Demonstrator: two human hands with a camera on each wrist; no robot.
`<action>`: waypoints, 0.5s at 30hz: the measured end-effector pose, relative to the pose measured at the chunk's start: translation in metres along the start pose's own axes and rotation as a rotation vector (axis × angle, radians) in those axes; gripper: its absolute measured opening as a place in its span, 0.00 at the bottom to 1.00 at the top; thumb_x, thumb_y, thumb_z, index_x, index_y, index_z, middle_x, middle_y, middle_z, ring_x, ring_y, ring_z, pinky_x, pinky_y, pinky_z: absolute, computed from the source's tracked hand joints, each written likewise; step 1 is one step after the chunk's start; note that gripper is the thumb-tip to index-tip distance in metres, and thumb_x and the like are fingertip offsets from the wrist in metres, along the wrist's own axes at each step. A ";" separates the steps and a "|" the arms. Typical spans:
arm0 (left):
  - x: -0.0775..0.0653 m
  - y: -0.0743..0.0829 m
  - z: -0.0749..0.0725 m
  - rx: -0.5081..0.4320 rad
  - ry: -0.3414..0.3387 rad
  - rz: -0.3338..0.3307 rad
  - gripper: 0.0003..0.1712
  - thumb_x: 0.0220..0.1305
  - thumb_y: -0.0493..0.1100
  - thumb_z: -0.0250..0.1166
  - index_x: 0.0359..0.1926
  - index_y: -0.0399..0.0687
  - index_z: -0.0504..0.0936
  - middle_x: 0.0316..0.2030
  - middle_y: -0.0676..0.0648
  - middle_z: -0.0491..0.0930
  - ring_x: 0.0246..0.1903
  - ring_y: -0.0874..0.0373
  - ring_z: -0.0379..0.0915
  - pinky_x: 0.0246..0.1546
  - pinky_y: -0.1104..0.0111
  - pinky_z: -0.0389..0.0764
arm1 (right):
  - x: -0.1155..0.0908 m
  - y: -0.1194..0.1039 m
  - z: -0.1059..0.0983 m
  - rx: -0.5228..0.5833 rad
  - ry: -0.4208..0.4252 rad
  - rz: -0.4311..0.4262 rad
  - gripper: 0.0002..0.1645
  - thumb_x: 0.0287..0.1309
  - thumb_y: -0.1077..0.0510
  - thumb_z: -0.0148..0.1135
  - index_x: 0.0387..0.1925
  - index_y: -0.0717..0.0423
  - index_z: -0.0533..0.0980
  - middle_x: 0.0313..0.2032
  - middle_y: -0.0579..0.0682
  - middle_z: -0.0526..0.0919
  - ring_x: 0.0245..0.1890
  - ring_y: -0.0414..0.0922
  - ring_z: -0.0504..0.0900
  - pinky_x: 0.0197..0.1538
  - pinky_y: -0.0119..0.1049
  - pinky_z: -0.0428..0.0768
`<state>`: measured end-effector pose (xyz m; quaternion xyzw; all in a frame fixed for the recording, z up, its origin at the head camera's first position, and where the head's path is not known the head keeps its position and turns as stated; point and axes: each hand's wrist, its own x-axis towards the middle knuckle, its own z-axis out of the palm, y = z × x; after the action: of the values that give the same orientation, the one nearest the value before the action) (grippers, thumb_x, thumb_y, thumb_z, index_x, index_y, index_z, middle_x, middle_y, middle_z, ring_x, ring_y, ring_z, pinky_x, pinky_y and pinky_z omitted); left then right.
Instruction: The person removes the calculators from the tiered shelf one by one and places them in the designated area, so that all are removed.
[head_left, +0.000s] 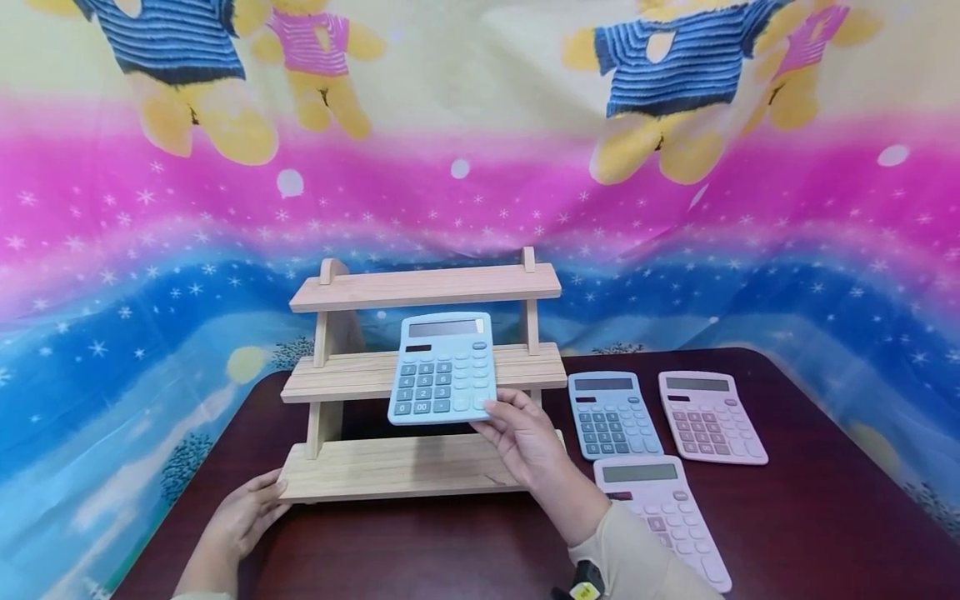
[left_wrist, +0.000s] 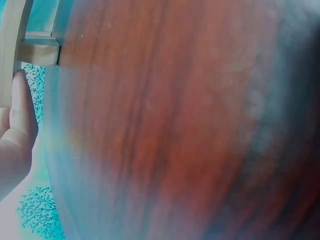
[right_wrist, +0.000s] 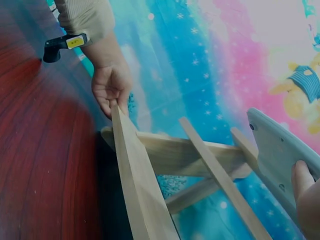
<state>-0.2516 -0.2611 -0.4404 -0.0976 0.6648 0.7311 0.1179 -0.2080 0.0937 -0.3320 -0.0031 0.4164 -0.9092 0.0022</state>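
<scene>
A blue calculator [head_left: 469, 379] is held up by its lower right corner in my right hand [head_left: 527, 440], keys and display facing me. It overlaps the middle and lower boards of a three-tier wooden shelf [head_left: 375, 472] in the head view. The right wrist view shows the calculator's pale back [right_wrist: 280, 150] with a finger laid against it. My left hand [head_left: 243, 515] grips the left end of the shelf's bottom board, thumb on top and fingers below. In the left wrist view only part of that hand [left_wrist: 20, 130] shows, at the board's edge.
Right of the shelf, a second blue calculator [head_left: 636, 421] and a pink one [head_left: 738, 429] lie on the dark wooden table [head_left: 810, 533]. Another pink calculator [head_left: 686, 517] lies nearer, partly covered by my right sleeve [head_left: 630, 554]. A printed cloth [head_left: 420, 192] hangs behind.
</scene>
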 end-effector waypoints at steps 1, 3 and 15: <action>0.000 0.000 0.000 -0.002 0.002 -0.001 0.47 0.54 0.40 0.62 0.62 0.25 0.41 0.38 0.45 0.71 0.32 0.66 0.71 0.39 0.70 0.74 | -0.001 -0.002 -0.001 -0.006 0.003 0.000 0.11 0.52 0.74 0.46 0.39 0.67 0.66 0.40 0.56 0.76 0.38 0.45 0.77 0.46 0.41 0.73; -0.001 0.000 -0.001 0.000 0.008 -0.003 0.45 0.55 0.40 0.61 0.62 0.26 0.41 0.38 0.45 0.72 0.31 0.66 0.71 0.38 0.70 0.74 | -0.004 -0.006 -0.003 -0.017 0.007 0.003 0.13 0.53 0.74 0.45 0.43 0.69 0.65 0.42 0.57 0.75 0.39 0.46 0.76 0.47 0.41 0.72; 0.001 0.000 -0.001 -0.003 0.001 0.009 0.44 0.56 0.40 0.59 0.62 0.25 0.41 0.36 0.47 0.72 0.31 0.66 0.72 0.38 0.70 0.74 | -0.017 -0.024 -0.023 -0.023 0.002 -0.054 0.11 0.50 0.72 0.52 0.38 0.62 0.69 0.40 0.55 0.76 0.39 0.47 0.76 0.46 0.43 0.72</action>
<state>-0.2522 -0.2617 -0.4411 -0.0953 0.6641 0.7327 0.1142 -0.1908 0.1271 -0.3290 -0.0135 0.4265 -0.9041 -0.0229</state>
